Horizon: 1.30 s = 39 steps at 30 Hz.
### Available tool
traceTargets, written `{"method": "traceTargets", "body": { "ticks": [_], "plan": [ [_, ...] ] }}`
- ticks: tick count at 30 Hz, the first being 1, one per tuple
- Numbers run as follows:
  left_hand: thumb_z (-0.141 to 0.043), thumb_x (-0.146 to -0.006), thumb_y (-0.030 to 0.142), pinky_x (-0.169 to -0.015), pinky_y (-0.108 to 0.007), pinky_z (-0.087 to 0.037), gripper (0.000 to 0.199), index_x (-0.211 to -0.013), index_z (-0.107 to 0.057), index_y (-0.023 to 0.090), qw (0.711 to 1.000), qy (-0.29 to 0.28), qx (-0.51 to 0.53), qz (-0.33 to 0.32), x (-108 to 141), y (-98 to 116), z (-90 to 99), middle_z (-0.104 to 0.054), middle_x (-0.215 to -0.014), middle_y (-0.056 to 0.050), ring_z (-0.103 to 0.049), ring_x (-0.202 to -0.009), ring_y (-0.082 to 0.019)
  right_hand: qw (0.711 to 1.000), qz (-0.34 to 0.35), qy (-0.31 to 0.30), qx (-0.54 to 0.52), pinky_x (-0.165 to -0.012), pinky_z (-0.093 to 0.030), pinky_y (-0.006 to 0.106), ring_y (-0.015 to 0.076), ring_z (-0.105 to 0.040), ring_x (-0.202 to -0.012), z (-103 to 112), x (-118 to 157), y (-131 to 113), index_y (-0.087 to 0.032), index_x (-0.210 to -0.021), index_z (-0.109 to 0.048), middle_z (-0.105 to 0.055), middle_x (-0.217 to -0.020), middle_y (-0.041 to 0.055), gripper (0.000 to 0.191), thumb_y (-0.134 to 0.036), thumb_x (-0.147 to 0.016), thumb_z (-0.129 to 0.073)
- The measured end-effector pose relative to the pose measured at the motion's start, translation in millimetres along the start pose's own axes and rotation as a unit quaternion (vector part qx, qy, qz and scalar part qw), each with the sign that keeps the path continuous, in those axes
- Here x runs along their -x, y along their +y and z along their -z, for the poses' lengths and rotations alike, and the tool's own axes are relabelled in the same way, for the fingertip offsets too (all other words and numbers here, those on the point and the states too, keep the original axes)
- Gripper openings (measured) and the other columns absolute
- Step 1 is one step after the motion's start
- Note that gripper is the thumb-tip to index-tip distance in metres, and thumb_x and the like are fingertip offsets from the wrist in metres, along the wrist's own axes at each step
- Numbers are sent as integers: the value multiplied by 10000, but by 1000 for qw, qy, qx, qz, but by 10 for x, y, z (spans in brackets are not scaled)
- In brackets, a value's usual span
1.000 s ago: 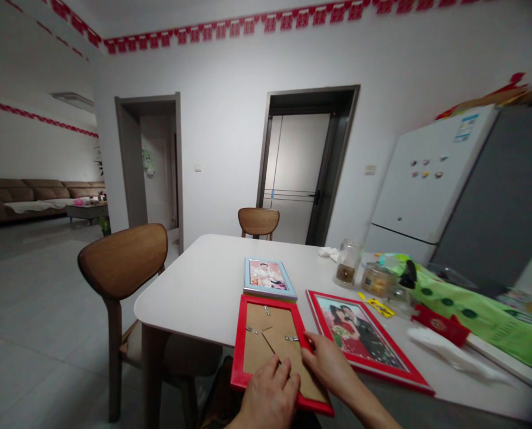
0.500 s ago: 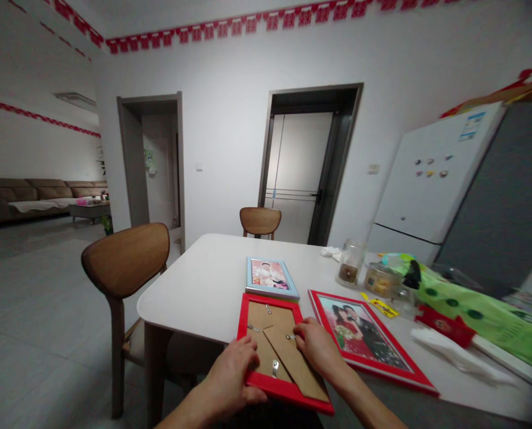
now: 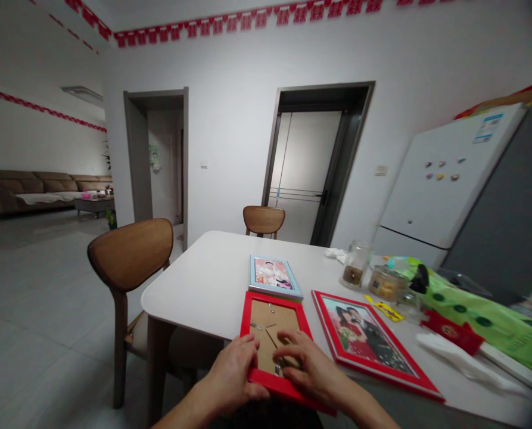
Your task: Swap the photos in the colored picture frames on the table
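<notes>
A red picture frame [image 3: 245,316] lies back side up at the table's front edge, showing its brown backing board and metal clips. My left hand [image 3: 236,366] grips its left edge near the lower corner. Over the lower part of the backing, my right hand [image 3: 308,366] has its fingers curved near the lower metal clip; whether they pinch anything is hidden. A light blue frame [image 3: 274,276] with a photo lies just behind. To the right, a larger red frame [image 3: 368,339] lies face up with a photo of a couple.
On the right of the white table [image 3: 194,286] stand a glass jar [image 3: 354,265], a food container [image 3: 386,283], a green bag [image 3: 484,316], a red item [image 3: 453,330] and white tissue [image 3: 462,357]. Wooden chairs stand left [image 3: 134,253] and behind [image 3: 264,220].
My right hand has moved from the right edge of the frame inward and down over the backing, covering part of it. The left hand keeps its grip. The view has shifted slightly.
</notes>
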<state>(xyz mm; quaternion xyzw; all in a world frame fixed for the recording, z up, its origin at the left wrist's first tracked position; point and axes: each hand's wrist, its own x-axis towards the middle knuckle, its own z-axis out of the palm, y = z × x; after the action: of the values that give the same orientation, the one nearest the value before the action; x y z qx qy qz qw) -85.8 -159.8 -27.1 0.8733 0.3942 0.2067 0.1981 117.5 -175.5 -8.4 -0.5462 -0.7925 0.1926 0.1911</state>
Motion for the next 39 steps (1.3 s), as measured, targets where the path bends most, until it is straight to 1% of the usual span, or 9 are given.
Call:
{"method": "traceTargets", "body": {
  "ticks": [2, 7, 12, 16, 20, 23, 28, 34, 39],
  "plan": [
    [-741, -494, 392, -953, -340, -303, 579, -995, -549, 174, 1000, 3, -2, -1, -2, 7, -8, -476, -1199, -84, -369, -1148, -235, 1000, 2, -13, -26, -962, -247, 325, 189, -359, -1137, -33, -5, -43, -251, -815, -661, -433, -1209, 33, 231, -204, -634, -526],
    [-742, -486, 386, -935, -319, -325, 573, -983, -556, 172, 1000, 13, -4, 5, 2, 34, -10, -497, -1176, -75, -395, -1126, -229, 999, 6, 25, -41, -948, -259, 333, 186, -385, -1103, -125, -57, -47, -243, -708, -669, -475, -1152, 33, 153, -199, -649, -535],
    [-737, -491, 389, -943, -324, -314, 682, -1087, -496, 161, 1000, 10, -1, 16, 10, 34, -17, -486, -1186, -86, -394, -1126, -228, 998, 13, 44, -45, -898, -315, 301, 179, -438, -1041, -134, -120, -40, -223, -778, -658, -502, -1108, 56, 169, -240, -679, -521],
    [-745, -484, 367, -937, -308, -321, 679, -1082, -496, 165, 1000, 20, 13, 0, 7, 63, 3, -484, -1186, -79, -410, -1107, -221, 995, 1, 96, -10, -842, -347, 275, 173, -495, -941, -151, -332, -102, -190, -870, -640, -560, -1004, 76, 249, -292, -738, -455],
    [-768, -445, 331, -921, -280, -333, 714, -1077, -488, 152, 999, 35, 19, -18, -1, 110, 42, -505, -1150, -72, -445, -1060, -208, 991, -9, 123, 47, -784, -351, 251, 163, -510, -868, -223, -598, -156, -190, -839, -648, -599, -883, 58, 230, -250, -741, -449],
    [-757, -464, 336, -908, -278, -342, 641, -1028, -513, 152, 999, 27, 16, -6, -3, 116, 46, -509, -1140, -71, -453, -1047, -211, 987, -23, 138, 79, -756, -349, 239, 158, -511, -849, -274, -703, -160, -194, -792, -652, -606, -842, 55, 213, -248, -745, -451],
    [-747, -474, 377, -933, -292, -316, 644, -1028, -516, 141, 1000, 19, 5, 3, 8, 99, 25, -500, -1156, -87, -427, -1081, -226, 980, -42, 155, 117, -721, -349, 227, 152, -524, -813, -298, -740, -106, -180, -776, -643, -610, -822, 63, 225, -253, -762, -431],
    [-751, -463, 388, -916, -290, -337, 658, -1028, -513, 148, 1000, 22, 7, 1, 12, 82, 10, -518, -1129, -81, -443, -1066, -224, 968, -93, 167, 162, -731, -345, 270, 192, -511, -857, -201, -768, 103, -163, -920, -615, -615, -923, 88, 283, -253, -780, -386],
    [-740, -476, 411, -943, -342, -305, 652, -1032, -519, 155, 1000, 11, 8, 11, 3, 33, -21, -460, -1206, -103, -389, -1125, -241, 974, -73, 146, 156, -744, -347, 266, 188, -504, -888, -181, -801, 171, -215, -954, -611, -611, -1007, 35, 283, -229, -758, -407]
  ]
}}
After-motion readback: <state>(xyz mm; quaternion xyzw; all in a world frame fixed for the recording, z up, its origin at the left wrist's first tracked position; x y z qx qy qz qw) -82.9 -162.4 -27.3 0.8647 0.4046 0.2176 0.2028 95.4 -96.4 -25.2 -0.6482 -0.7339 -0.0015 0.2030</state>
